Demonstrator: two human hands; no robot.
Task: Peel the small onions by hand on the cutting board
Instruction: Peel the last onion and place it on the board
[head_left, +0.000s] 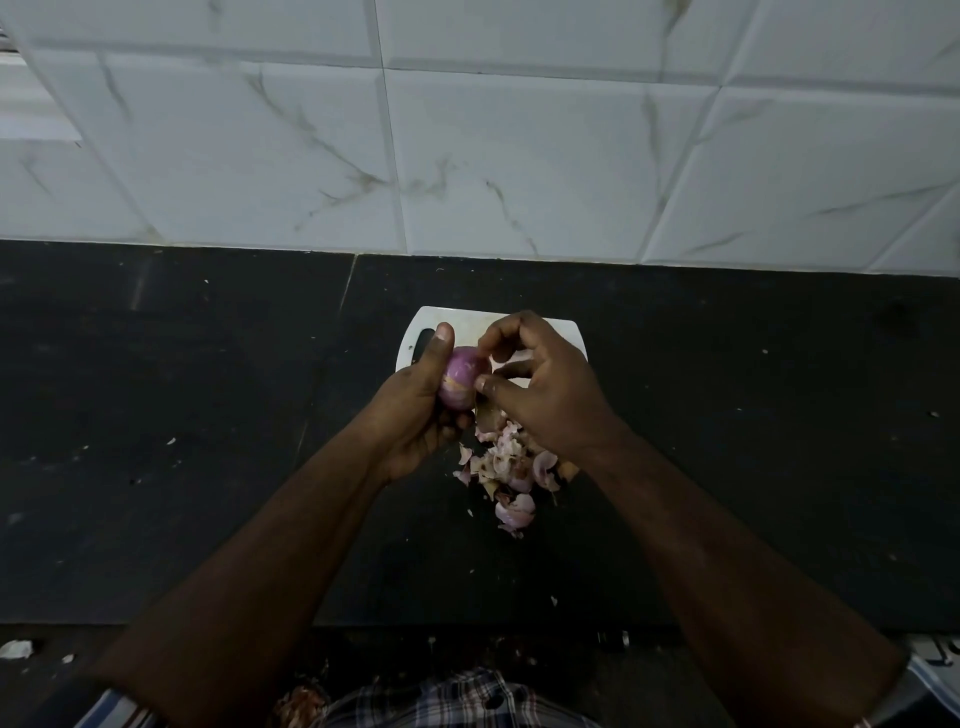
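My left hand (423, 402) grips a small purple onion (460, 382) above the near part of a white cutting board (467, 319), thumb up along its left side. My right hand (540, 387) is at the onion's right side, its thumb and fingertips pinching the skin there. A heap of pale pink and brown onion skins (511, 475) lies on the black counter just below both hands. Most of the board is hidden behind my hands.
The dark counter (182, 415) stretches left and right, speckled with small scraps of peel. A white marbled tile wall (467, 130) rises behind it. A loose piece of peel (15, 648) lies at the lower left, beyond the counter's near edge.
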